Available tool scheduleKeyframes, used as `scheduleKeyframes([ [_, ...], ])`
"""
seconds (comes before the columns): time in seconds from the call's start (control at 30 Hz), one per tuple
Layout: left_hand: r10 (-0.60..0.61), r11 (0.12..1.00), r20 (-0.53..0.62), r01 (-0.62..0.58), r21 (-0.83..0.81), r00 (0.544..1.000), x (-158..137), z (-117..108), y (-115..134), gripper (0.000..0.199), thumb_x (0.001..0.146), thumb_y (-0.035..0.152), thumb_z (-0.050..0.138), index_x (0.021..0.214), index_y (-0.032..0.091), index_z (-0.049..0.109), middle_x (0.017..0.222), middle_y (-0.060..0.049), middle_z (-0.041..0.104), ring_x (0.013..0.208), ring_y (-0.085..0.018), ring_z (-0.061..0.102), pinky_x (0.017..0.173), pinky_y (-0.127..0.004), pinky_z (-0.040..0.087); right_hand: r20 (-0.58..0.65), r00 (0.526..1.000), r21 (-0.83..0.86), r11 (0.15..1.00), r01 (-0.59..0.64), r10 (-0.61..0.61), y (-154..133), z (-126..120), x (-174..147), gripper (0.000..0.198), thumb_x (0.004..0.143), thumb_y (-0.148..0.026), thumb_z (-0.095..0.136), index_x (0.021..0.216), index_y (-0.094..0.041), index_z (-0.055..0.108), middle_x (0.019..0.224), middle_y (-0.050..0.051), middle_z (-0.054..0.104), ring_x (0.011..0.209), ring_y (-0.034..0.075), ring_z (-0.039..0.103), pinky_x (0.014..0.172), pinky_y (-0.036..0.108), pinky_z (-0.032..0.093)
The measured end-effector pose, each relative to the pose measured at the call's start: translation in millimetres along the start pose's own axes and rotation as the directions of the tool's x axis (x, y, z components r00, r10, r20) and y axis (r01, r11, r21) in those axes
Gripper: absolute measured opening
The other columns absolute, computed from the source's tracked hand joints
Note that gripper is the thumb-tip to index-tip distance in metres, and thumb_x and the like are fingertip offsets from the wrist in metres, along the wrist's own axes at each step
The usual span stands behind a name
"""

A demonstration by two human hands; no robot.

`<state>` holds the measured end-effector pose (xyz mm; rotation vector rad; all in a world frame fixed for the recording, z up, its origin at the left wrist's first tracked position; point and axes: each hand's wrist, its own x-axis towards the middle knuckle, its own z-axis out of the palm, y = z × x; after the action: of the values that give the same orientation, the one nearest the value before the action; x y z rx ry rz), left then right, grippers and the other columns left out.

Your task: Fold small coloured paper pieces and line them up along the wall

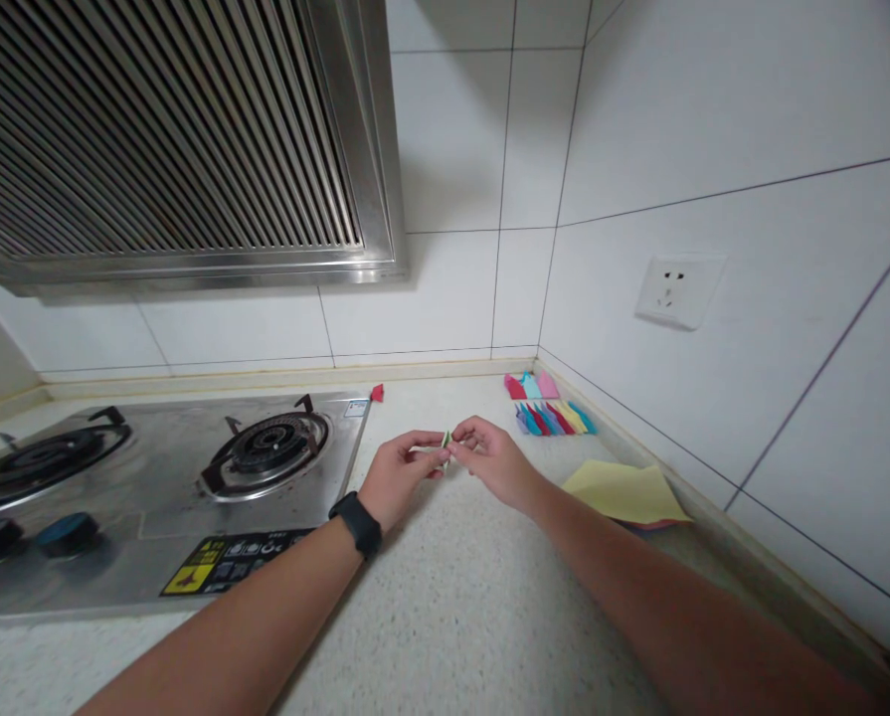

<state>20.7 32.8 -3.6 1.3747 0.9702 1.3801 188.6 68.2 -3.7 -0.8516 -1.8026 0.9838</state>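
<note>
Both of my hands meet over the speckled countertop [445, 597], in front of the stove. Between their fingertips is a small folded piece of green and white paper [446, 439], mostly covered by the fingers. My left hand [400, 472], with a black watch on its wrist, pinches it from the left. From the right, my right hand [493, 460] pinches the same piece with thumb and forefinger. Beyond my right hand lie a row of folded colored paper pieces [555, 419] and a few pink, red and light-blue folded ones [531, 386].
On the left is a gas stove [165, 542] with black burners, under a metal range hood [370, 149]. A small red folded paper [377, 394] sits by the stove's back corner. A stack of yellow paper sheets [623, 490] lies near the right wall, below a socket [681, 291].
</note>
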Motion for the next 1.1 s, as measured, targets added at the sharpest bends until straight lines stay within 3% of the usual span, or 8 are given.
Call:
scheduleKeyframes([
  [0.43, -0.015, 1.000, -0.014, 0.015, 0.000, 1.000, -2.1, 1.6, 1.1, 0.032, 0.073, 0.038, 0.071, 0.095, 0.014, 0.071, 0.094, -0.008, 0.068, 0.078, -0.016, 0.063, 0.073, -0.031, 0.056, -0.012, 1.000, -0.072, 0.997, 0.000, -0.001, -2.7, -1.3, 0.1, 0.026, 0.080, -0.041, 0.060, 0.094, -0.019, 0.058, 0.068, -0.003, 0.055, 0.049, 0.008, 0.044, 0.045, 0.020, 0.036],
  [0.57, -0.016, 0.996, -0.012, 0.015, -0.082, 1.000, -1.3, 1.1, -0.6, 0.028, 0.074, 0.035, 0.071, 0.092, 0.015, 0.071, 0.095, -0.007, 0.068, 0.084, -0.016, 0.063, 0.079, -0.031, 0.054, 0.001, 1.000, -0.071, 0.997, -0.026, 0.026, -4.1, -0.2, -1.1, 0.030, 0.081, -0.040, 0.060, 0.104, -0.020, 0.054, 0.075, -0.002, 0.056, 0.056, 0.009, 0.048, 0.048, 0.020, 0.038],
  [0.67, -0.040, 0.989, -0.021, 0.037, -0.140, 0.999, -0.7, 1.4, -1.0, 0.027, 0.072, 0.035, 0.072, 0.090, 0.015, 0.069, 0.093, -0.006, 0.067, 0.085, -0.016, 0.062, 0.081, -0.032, 0.054, 0.032, 0.999, -0.085, 0.996, -0.013, 0.016, -3.4, 0.7, -0.8, 0.022, 0.083, -0.038, 0.057, 0.096, -0.019, 0.057, 0.071, -0.002, 0.055, 0.058, 0.010, 0.049, 0.050, 0.021, 0.038],
  [0.83, -0.037, 0.992, -0.075, 0.028, -0.119, 0.997, 0.7, -0.2, -0.6, 0.027, 0.069, 0.033, 0.073, 0.087, 0.016, 0.064, 0.085, -0.004, 0.061, 0.079, -0.014, 0.059, 0.070, -0.029, 0.055, -0.011, 0.997, -0.179, 0.981, 0.068, -0.072, -4.1, -1.7, -0.5, 0.017, 0.084, -0.036, 0.056, 0.089, -0.020, 0.059, 0.064, -0.003, 0.054, 0.053, 0.010, 0.045, 0.050, 0.022, 0.034],
  [0.93, -0.026, 0.990, -0.090, 0.013, -0.143, 0.996, 0.2, -1.8, 1.5, 0.023, 0.072, 0.033, 0.069, 0.085, 0.016, 0.061, 0.082, -0.003, 0.058, 0.077, -0.014, 0.058, 0.063, -0.026, 0.053, -0.043, 0.973, -0.368, 0.909, 0.195, -0.226, -9.1, -6.7, -1.4, 0.011, 0.084, -0.030, 0.058, 0.088, -0.020, 0.060, 0.073, 0.000, 0.059, 0.062, 0.013, 0.049, 0.059, 0.025, 0.038],
  [1.03, -0.031, 0.987, -0.050, 0.023, -0.162, 0.998, -2.3, -2.5, 5.8, 0.023, 0.077, 0.033, 0.063, 0.092, 0.016, 0.061, 0.088, -0.006, 0.059, 0.085, -0.017, 0.058, 0.062, -0.026, 0.053, 0.028, 0.921, -0.558, 0.758, 0.337, -0.388, -15.4, -12.4, -2.7, 0.007, 0.085, -0.024, 0.056, 0.086, -0.019, 0.061, 0.085, 0.004, 0.063, 0.081, 0.017, 0.052, 0.075, 0.030, 0.039],
  [1.1, -0.038, 0.988, -0.035, 0.032, -0.149, 0.999, -4.4, -2.1, 9.0, 0.027, 0.079, 0.034, 0.062, 0.099, 0.017, 0.061, 0.092, -0.007, 0.060, 0.092, -0.019, 0.057, 0.063, -0.027, 0.053, 0.083, 0.906, -0.637, 0.677, 0.369, -0.415, -18.3, -15.1, -3.4, 0.009, 0.087, -0.023, 0.053, 0.088, -0.019, 0.061, 0.086, 0.005, 0.063, 0.085, 0.019, 0.052, 0.079, 0.032, 0.038],
])
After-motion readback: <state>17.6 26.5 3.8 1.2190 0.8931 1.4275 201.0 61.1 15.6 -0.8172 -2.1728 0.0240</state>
